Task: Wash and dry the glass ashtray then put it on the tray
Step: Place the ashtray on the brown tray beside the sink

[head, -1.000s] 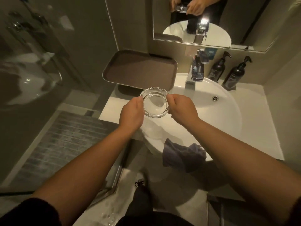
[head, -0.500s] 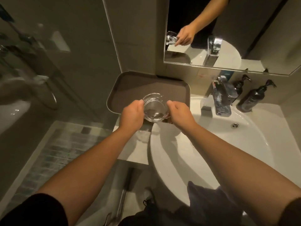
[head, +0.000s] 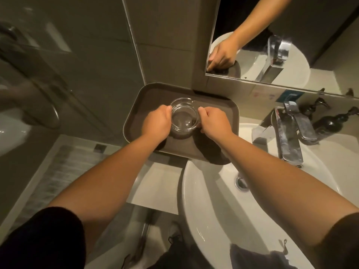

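Observation:
The round clear glass ashtray is upright over the middle of the dark brown tray, at or just above its surface; whether it touches I cannot tell. My left hand grips its left rim and my right hand grips its right rim. The tray lies on the counter in the corner, left of the basin, with its near right corner overlapping the basin's rim.
A white basin with a chrome tap is to the right. Two dark pump bottles stand behind the tap. A grey cloth hangs on the basin's near edge. A mirror is above; glass shower wall left.
Both hands carried the ashtray from over the basin's left edge away and leftward to over the tray's middle, and lowered it. My view shifted with them.

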Demonstrator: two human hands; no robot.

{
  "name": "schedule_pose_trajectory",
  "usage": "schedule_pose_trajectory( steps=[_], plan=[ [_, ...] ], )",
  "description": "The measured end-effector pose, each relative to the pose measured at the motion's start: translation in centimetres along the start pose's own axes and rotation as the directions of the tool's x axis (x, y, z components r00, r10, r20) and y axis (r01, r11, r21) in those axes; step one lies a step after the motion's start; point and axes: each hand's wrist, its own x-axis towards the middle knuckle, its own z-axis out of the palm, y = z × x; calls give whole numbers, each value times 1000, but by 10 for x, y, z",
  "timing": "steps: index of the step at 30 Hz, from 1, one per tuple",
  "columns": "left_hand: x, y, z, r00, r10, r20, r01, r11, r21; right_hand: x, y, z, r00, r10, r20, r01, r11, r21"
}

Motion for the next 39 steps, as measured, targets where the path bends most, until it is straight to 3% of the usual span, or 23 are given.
schedule_pose_trajectory(
  steps=[13, 39],
  plan=[
    [27, -7, 16, 999, 33, 43, -39, 988, 152, 26, 13, 14, 1000, -22, -9, 20, 992, -128],
    [39, -7, 18, 997, 13, 78, -37, 951, 306, 34, 16, 23, 1000, -25, -11, 22, 981, -192]
  ],
)
